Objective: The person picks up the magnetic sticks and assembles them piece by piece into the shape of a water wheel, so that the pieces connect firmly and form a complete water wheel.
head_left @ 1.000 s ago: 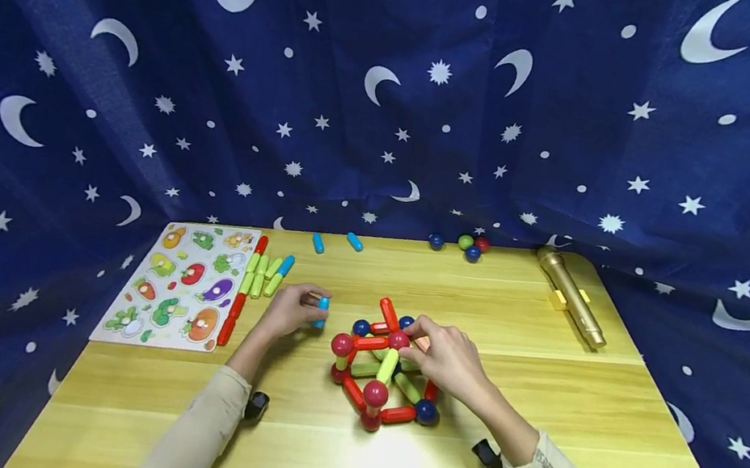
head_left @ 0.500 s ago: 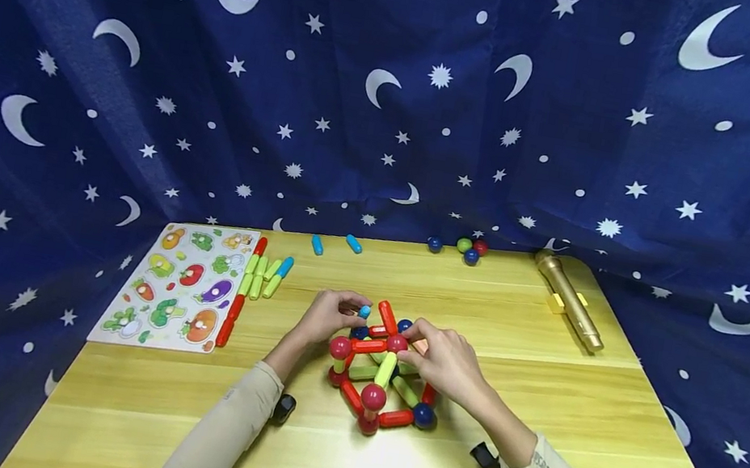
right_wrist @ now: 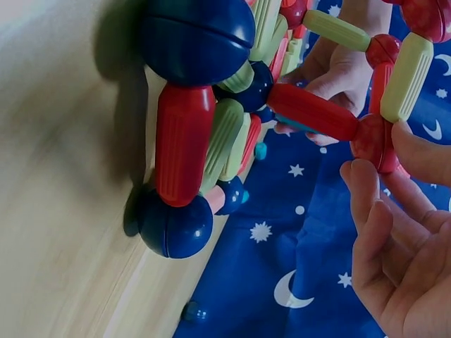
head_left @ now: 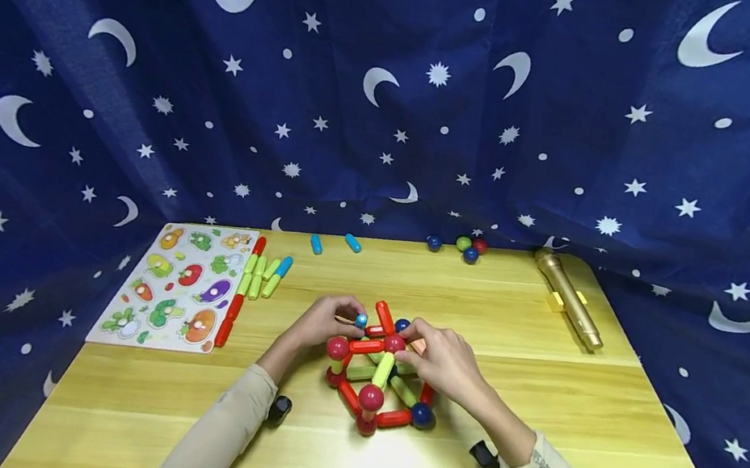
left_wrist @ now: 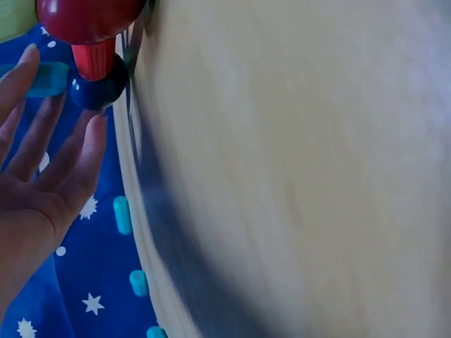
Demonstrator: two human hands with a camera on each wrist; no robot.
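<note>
A wooden table [head_left: 541, 391] fills the lower frame, backed by a star-printed blue curtain [head_left: 398, 90]. At centre stands a rod-and-ball frame [head_left: 378, 374]. The left hand [head_left: 324, 322], which a second ago lay further left on the table, now sits against the frame's upper left, fingers pinching a small blue rod [head_left: 361, 319] beside it. The right hand [head_left: 443, 359] still holds the frame's top right, fingertips curled on a red ball [head_left: 393, 343]. Its palm hides the rods behind. The left wrist view is blurred; the table there is smeared.
</note>
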